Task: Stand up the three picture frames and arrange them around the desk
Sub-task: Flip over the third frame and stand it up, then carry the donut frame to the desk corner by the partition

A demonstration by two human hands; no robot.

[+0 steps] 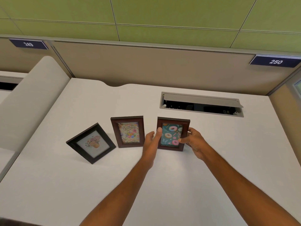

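Observation:
Three picture frames stand upright in a row on the white desk [179, 185]. A black frame [91, 143] with a flower picture is at the left, turned at an angle. A brown frame [127, 131] with a birthday card stands in the middle. The brown frame with a donut picture [173, 133] is at the right, held between both hands. My left hand [150, 145] touches its left edge, thumb on the front. My right hand [194, 143] grips its right edge, thumb on the glass and fingers behind.
An open cable tray [202, 104] with a raised grey lid is sunk into the desk behind the donut frame. A beige partition [146, 66] closes off the back, and a padded divider [32, 98] runs along the left side. Number plates 249 and 250 sit on the partition.

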